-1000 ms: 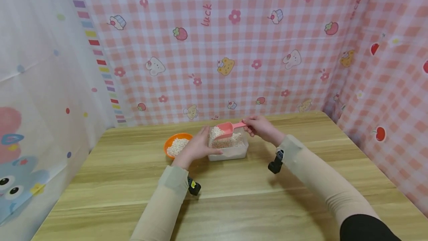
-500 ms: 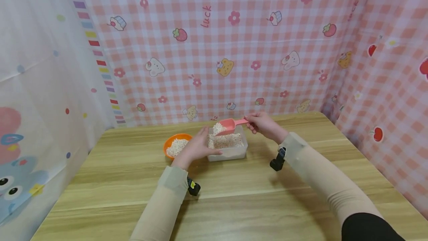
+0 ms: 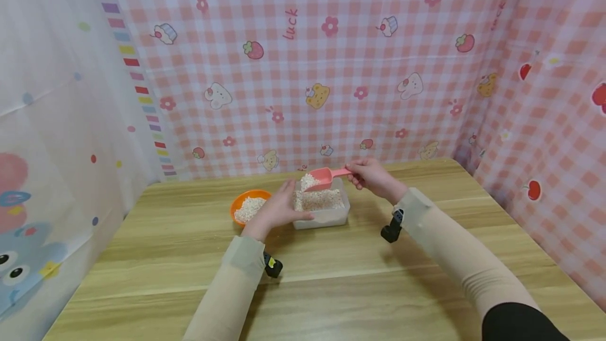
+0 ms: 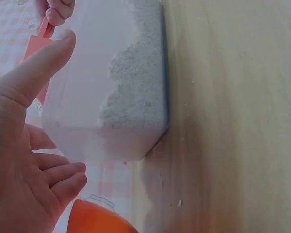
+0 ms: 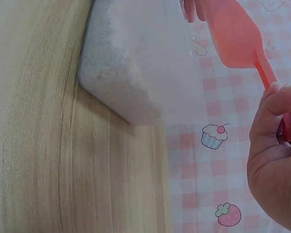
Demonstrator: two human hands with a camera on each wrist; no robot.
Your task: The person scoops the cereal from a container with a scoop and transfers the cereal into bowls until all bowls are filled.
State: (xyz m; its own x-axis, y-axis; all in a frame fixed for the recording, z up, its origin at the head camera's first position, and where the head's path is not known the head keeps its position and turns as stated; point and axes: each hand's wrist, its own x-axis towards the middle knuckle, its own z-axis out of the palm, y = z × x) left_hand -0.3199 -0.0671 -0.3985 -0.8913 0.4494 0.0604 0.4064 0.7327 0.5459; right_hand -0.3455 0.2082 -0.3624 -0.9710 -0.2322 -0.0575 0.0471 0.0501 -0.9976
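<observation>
A pink scoop (image 3: 322,179), loaded with pale grains (image 3: 309,182), is held level above a translucent plastic box (image 3: 326,219). My right hand (image 3: 373,177) grips the scoop's handle, fingers curled round it in the right wrist view. More grains lie inside the box. At the box's left end rests my left hand (image 3: 279,208). Its thumb (image 4: 51,57) stretches along the front wall near the rim, and the other fingers lie loosely at the left side. An orange bowl (image 3: 235,205) of similar pale grains stands left of the box, partly behind the left hand.
All of this stands on a wood-grain table (image 3: 331,288), toward its far edge. A pink checked cloth (image 3: 284,78) hangs behind. Several stray crumbs (image 4: 180,203) lie on the tabletop near the box. Each wrist carries a small black camera (image 3: 391,230).
The right hand has shifted slightly up and right with the loaded scoop, then stayed almost still. The left hand keeps its place at the box.
</observation>
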